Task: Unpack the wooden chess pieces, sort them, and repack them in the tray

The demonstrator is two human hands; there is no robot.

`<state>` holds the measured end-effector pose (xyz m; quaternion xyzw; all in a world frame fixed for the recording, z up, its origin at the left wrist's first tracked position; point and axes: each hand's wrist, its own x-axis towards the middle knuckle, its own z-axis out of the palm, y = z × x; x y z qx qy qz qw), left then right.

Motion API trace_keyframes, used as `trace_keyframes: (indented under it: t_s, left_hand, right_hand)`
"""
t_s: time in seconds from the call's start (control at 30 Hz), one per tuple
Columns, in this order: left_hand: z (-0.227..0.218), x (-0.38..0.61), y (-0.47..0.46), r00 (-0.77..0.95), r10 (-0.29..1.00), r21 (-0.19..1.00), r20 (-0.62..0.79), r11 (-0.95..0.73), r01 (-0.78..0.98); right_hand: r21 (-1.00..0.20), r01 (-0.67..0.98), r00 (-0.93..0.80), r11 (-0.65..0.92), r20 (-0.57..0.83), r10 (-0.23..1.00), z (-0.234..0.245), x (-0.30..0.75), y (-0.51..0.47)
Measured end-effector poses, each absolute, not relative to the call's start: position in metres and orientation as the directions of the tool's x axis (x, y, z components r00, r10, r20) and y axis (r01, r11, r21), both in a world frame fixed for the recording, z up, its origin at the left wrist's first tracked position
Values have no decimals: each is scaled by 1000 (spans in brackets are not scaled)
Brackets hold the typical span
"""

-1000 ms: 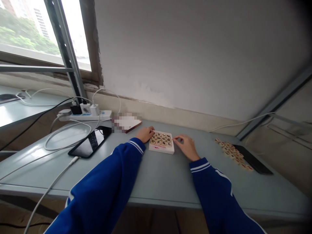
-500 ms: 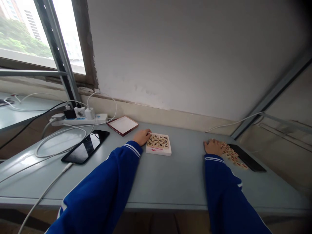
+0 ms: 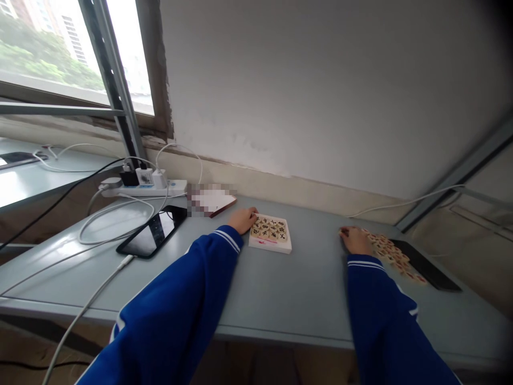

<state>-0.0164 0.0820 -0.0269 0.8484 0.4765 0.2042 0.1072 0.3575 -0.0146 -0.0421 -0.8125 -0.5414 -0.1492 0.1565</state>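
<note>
- Far left of the left hand, a smartphone (image 3: 20, 159) lies on a pale ledge under the window, with white cables looped beside it.
- Up and left of the left hand, a white power strip (image 3: 144, 189) holds several plugs, its cords trailing across the grey desk (image 3: 288, 305).
- Just left of the left hand, a black tablet (image 3: 152, 232) lies with a white charging cable (image 3: 100, 286) running from its near end.
- Beyond the left hand, a shallow red-edged box lid (image 3: 214, 202) sits on the desk, partly pixelated.
- The left hand (image 3: 242, 220), in a blue sleeve (image 3: 180, 305) with white stripes, lies relaxed and open, fingertips touching the corner of the tray, gripping nothing visible.
- Just right of the left hand, a white tray (image 3: 269, 234) holds xiangqi pieces (image 3: 268, 230) in tidy rows, with a pink mark on its near edge.
- The right hand (image 3: 356, 240) is curled down on the desk, fingertips at the end of a loose spill of xiangqi pieces (image 3: 390, 251); whether it pinches one, I cannot tell.
- Right of the right hand, a black pad (image 3: 425, 266) lies partly under that spill.
</note>
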Motion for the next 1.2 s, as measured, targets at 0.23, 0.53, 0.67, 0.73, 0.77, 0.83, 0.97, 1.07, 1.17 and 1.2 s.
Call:
trace_keyframes:
  t_s: [0.23, 0.53, 0.67, 0.73, 0.77, 0.83, 0.97, 1.07, 1.17, 1.2]
  left_hand:
    - [-27, -16, 83, 458, 854, 391, 245, -520, 759]
    - [-31, -15, 84, 457, 843, 366, 283, -535, 761]
    - [-33, -15, 84, 461, 839, 357, 289, -541, 761]
    - [-34, -15, 85, 458, 839, 354, 294, -540, 763]
    - [-34, -15, 85, 459, 837, 353, 297, -543, 762]
    - [-35, -15, 86, 465, 833, 352, 299, -549, 758]
    - [-35, -14, 86, 464, 832, 341, 304, -550, 763]
    - [-34, -14, 86, 464, 832, 336, 304, -549, 765]
    - [-33, -14, 85, 467, 834, 333, 294, -547, 768]
    - [-33, -15, 85, 467, 834, 333, 293, -547, 768]
  right_hand:
    - [-457, 889, 207, -7, 389, 898, -21, 289, -5]
    - [-540, 613, -394, 577, 423, 816, 2, 123, -25]
    - [-519, 629, -409, 579, 412, 814, -4, 120, -28]
    - [-521, 630, -410, 576, 406, 817, -6, 123, -28]
    - [-514, 639, -410, 573, 403, 818, -6, 124, -28]
    - [-465, 691, -392, 554, 403, 827, -6, 126, -28]
    - [-301, 823, -337, 482, 424, 840, -5, 128, -29]
    - [-253, 830, -375, 497, 408, 833, -5, 127, -30]
    - [-251, 810, -410, 529, 403, 819, -6, 126, -30]
    - [-252, 805, -416, 536, 403, 815, -7, 126, -30]
